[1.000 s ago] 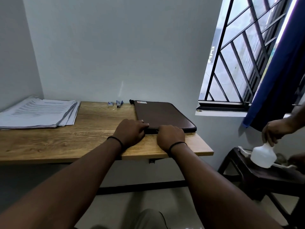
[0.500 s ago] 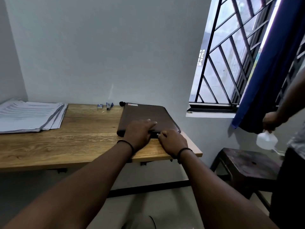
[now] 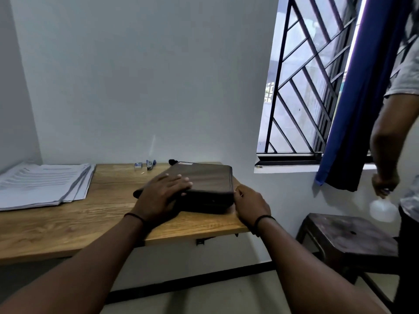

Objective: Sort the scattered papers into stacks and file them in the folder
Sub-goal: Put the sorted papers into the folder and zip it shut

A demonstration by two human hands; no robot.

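Observation:
A dark brown zippered folder (image 3: 204,180) lies closed on the right end of the wooden table (image 3: 68,225). My left hand (image 3: 162,196) rests flat on its near left corner with the fingers straight. My right hand (image 3: 248,203) touches the folder's near right corner; its fingers curl at the zip edge, and I cannot see whether they pinch anything. A fanned pile of printed papers (image 3: 43,183) lies at the table's far left, apart from both hands.
A small box (image 3: 138,165) and a blue stapler (image 3: 150,164) sit by the wall behind the folder. To the right stand a dark stool (image 3: 347,239) and another person (image 3: 399,123) holding a white bottle (image 3: 383,209). A barred window and blue curtain (image 3: 353,94) are beyond.
The folder has turned and slid left toward the table's middle under my hands. The person at right has lifted the white bottle off the stool and stands nearer.

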